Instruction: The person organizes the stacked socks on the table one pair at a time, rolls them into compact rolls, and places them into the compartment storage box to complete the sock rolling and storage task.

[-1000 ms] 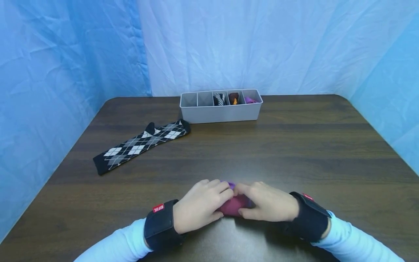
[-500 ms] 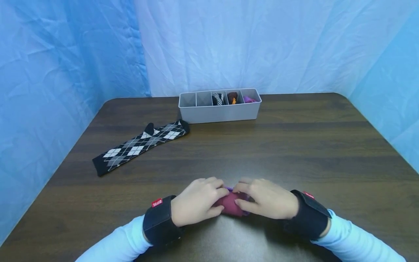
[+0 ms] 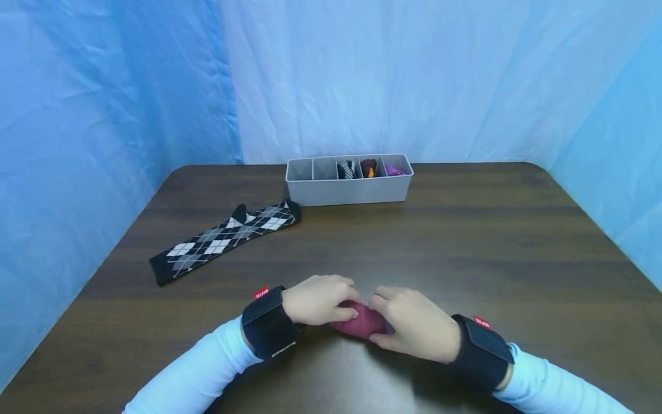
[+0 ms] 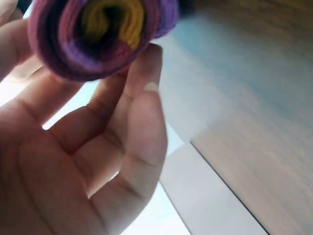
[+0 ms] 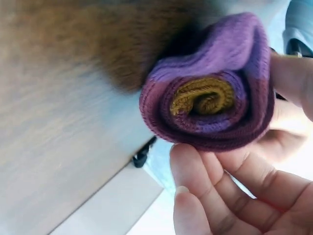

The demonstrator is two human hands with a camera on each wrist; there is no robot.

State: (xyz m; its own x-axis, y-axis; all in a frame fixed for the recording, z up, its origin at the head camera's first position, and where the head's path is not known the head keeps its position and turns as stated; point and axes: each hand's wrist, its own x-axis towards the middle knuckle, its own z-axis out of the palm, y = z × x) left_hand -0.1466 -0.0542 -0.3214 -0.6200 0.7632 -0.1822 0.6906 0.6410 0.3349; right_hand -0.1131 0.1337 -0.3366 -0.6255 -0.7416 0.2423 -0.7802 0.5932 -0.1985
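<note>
A rolled-up sock point(image 3: 360, 322), maroon and purple on the outside, is between my two hands near the front middle of the table. My left hand point(image 3: 318, 300) holds its left end, with thumb and fingers bent around it. At the other end, my right hand point(image 3: 416, 326) grips the roll between thumb and fingers. The right wrist view shows the spiral end of the rolled sock point(image 5: 215, 56), mustard yellow at its core. A similar spiral on the rolled sock point(image 4: 63, 63) faces the left wrist camera. In the head view, the fingers cover both ends.
A black, grey and white argyle sock point(image 3: 222, 241) lies flat at the left. Behind it stands a grey divided box point(image 3: 346, 192) holding rolled socks in its three right compartments; the two left ones look bare. Blue curtains point(image 3: 388, 75) enclose the table point(image 3: 491, 241).
My left hand has shifted forward and its fingers have curled in more around the roll. The right hand stays on its end. The head view has tilted up slightly.
</note>
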